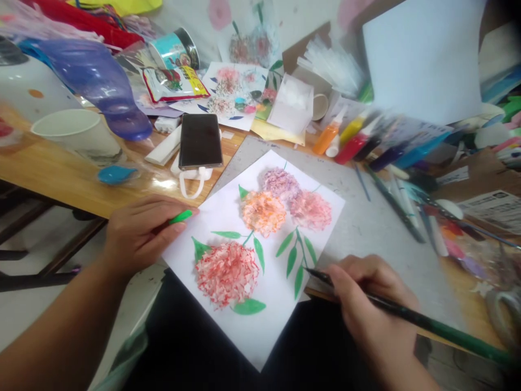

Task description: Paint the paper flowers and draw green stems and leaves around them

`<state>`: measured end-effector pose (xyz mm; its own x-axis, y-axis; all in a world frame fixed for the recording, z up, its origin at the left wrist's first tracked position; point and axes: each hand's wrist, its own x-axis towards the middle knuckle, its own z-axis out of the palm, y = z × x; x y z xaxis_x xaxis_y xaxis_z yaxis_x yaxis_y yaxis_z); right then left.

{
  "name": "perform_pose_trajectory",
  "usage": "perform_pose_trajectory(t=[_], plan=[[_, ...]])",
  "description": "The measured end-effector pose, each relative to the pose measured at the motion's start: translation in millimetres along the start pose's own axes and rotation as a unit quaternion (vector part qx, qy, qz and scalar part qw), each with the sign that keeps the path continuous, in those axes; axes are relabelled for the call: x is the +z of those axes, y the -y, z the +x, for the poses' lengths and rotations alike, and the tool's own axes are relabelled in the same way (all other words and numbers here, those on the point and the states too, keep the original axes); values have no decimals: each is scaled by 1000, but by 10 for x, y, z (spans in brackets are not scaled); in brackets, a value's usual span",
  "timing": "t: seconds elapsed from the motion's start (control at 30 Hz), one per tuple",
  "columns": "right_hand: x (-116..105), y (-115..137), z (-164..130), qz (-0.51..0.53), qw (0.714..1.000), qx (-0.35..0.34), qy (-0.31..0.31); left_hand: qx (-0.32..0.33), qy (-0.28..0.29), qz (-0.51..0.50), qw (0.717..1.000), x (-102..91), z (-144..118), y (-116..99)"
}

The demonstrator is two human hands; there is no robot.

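A white sheet of paper (228, 336) lies turned cornerwise, its near corner over my lap. Fluffy textured flowers sit on it: a red one (227, 275), an orange one (264, 213), a pink one (311, 210) and a purple one (280, 183). Green painted leaves (291, 262) branch off thin stems. My right hand (374, 288) grips a dark green paintbrush (439, 327), its black tip at the leaves on the right. At the sheet's left corner, my left hand (140, 233) pinches a small bright green piece (181, 216), whose exact kind I cannot tell.
A grey mat (391, 271) lies beneath the sheet's far side. Behind stand a phone (200, 140), a white cup (77, 133), a snack packet (175, 84) and colored paint bottles (329, 133). Brushes (394, 203) and a tape roll (502, 317) lie rightward.
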<state>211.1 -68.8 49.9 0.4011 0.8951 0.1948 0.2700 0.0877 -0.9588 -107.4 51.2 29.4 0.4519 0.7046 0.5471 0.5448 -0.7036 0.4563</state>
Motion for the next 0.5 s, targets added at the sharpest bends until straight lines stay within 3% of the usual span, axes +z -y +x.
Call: perform_pose_trajectory(t=[0.27,0.37,0.43,0.5], plan=[[-57,-4,-8,2,998,-30,-47,-9,5,27,1000,-81,-97,-114],[-187,-45,13,-2,997,-20,-75,-56,17,80,995,-181,-263,-221],[-276,-68,-6,-1,997,3,-83,-97,-10,126,987,-238,-406,-273],[-345,-90,-47,11,997,18,-73,-187,-59,154,968,-270,-559,-321]])
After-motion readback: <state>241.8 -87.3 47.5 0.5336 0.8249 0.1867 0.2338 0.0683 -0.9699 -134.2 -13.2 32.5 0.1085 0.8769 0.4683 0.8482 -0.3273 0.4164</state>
